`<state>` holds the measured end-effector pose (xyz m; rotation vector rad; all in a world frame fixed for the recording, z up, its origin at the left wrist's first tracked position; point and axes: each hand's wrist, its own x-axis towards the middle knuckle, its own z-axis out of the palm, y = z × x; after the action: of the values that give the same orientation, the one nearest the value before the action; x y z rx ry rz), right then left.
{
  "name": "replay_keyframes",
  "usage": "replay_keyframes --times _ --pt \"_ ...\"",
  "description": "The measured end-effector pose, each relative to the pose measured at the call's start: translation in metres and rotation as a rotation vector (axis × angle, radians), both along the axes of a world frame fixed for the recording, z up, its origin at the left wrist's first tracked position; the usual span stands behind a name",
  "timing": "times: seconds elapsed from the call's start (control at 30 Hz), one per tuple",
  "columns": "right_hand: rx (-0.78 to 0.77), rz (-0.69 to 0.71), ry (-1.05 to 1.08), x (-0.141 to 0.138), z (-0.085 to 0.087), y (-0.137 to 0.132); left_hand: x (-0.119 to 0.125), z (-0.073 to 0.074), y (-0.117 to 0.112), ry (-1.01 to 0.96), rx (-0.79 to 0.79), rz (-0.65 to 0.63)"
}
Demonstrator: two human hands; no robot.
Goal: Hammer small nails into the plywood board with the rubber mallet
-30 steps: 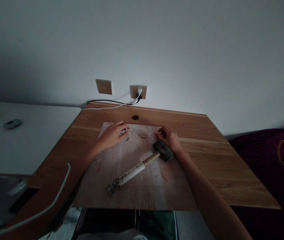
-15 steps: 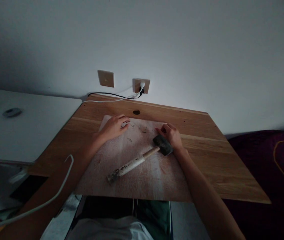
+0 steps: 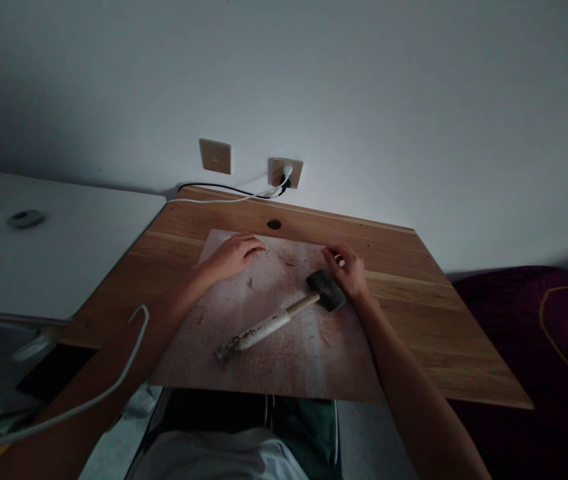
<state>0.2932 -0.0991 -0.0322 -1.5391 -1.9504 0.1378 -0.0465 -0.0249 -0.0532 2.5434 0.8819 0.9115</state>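
Note:
My left hand (image 3: 234,256) rests near the back left of a pale wood-grain board (image 3: 269,370). Its fingers are curled together with their tips at a tiny light bit (image 3: 267,252); what they grip is too small to make out. At the board's back right, my right hand (image 3: 349,268) pinches a small white piece (image 3: 340,261). Just below that hand lies the black head of a mallet (image 3: 326,291), its worn, pale-wrapped handle slanting toward the front left. A small pale fragment (image 3: 251,283) and a thin dark sliver (image 3: 289,265) lie on the board between my hands.
The board lies on a wooden desk (image 3: 424,320) with a round cable hole (image 3: 274,225). Cables run to a wall socket (image 3: 285,173) behind. A white table (image 3: 64,267) adjoins at left. A white cord (image 3: 127,373) hangs across my left forearm.
My left fingers have moved slightly right toward the tiny bit. My right hand has shifted a little right, and the white piece now shows in its fingers. The mallet stays put.

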Motion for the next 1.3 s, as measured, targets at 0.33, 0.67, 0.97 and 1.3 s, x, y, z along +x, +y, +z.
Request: replay_keyframes --times 0.33,0.67,0.97,1.3 --pt "-0.224 0.173 -0.330 -0.062 0.046 -0.001 0.005 0.007 0.001 0.084 0.113 0.115" --pt "-0.383 0.030 -0.683 -0.092 0.053 0.023 0.016 0.010 -0.015 0.032 0.105 0.004" --pt "-0.378 0.065 -0.714 -0.097 0.054 0.027 0.021 -0.002 -0.004 0.009 0.044 -0.062" --pt "-0.374 0.167 -0.568 -0.100 0.064 0.023 0.028 -0.001 -0.004 -0.024 0.032 0.077"
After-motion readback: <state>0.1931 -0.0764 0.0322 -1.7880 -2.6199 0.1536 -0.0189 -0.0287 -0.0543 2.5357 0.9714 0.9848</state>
